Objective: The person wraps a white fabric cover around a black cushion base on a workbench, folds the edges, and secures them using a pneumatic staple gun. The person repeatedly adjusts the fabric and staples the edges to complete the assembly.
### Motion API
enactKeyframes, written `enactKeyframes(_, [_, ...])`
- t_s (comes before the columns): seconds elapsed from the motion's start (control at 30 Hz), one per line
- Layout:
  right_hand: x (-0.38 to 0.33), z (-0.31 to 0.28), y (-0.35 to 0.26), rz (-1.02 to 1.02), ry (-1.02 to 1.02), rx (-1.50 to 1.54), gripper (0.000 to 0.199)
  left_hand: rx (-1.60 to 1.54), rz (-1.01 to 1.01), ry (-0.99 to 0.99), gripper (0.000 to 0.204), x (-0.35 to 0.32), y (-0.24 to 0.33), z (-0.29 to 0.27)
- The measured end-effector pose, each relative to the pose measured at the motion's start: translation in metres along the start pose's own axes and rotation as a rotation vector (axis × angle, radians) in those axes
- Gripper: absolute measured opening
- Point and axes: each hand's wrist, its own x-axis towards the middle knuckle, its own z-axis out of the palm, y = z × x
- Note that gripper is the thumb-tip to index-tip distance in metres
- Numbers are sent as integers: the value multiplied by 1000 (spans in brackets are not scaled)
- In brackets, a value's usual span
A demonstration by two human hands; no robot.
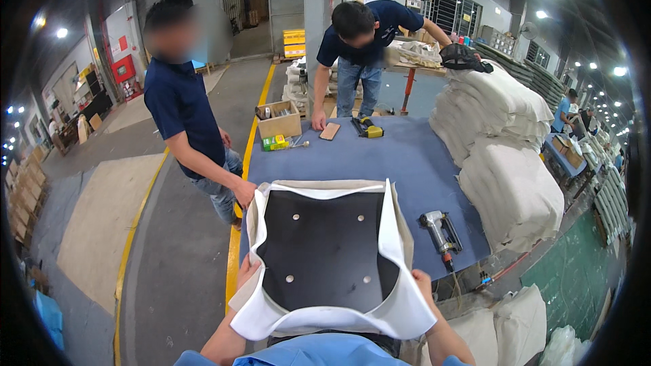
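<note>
A seat cushion lies face down in front of me, its black backing board (325,247) pierced by several round holes. Loose white fabric (400,298) stands up around the board on all sides. My left hand (245,276) grips the cushion's near left side, partly hidden by the fabric. On the near right side my right hand (423,288) holds it as well, with the fingertips out of sight behind the edge. A co-worker's hand (244,193) touches the far left corner of the cover. To the right, a silver pneumatic staple gun (439,234) rests on the blue table.
A second staple gun (367,127), a phone (329,131), a wooden box (279,122) and a green-yellow carton (274,142) sit at the table's far end. Another co-worker (359,41) leans there. Tall stacks of pale fabric (512,176) line the right side. An air hose (502,274) hangs nearby.
</note>
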Motion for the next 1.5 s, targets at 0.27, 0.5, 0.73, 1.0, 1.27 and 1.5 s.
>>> enactKeyframes(0.27, [21, -47, 8, -173, 129, 111, 19, -64, -231, 37, 51, -1, -6, 42])
enactKeyframes(0.5, [-34, -50, 55, 134, 55, 111, 22, 102, -606, 257, 50, -83, -19, -41])
enactKeyframes(0.73, [-66, -37, 40, 445, -13, 650, 18, -458, -726, 126, 55, -169, 0, -72])
enactKeyframes(1.0, [-69, -73, 33, 335, 15, 580, 17, -278, -610, 168, 60, -188, 12, -31])
enactKeyframes(1.27, [-74, -84, 43, 389, -55, 498, 17, -201, -712, 284, 56, -191, 0, -51])
enactKeyframes(1.5, [-59, -151, -20, 239, -280, -763, 16, -378, -770, 404, 55, -178, 0, -69])
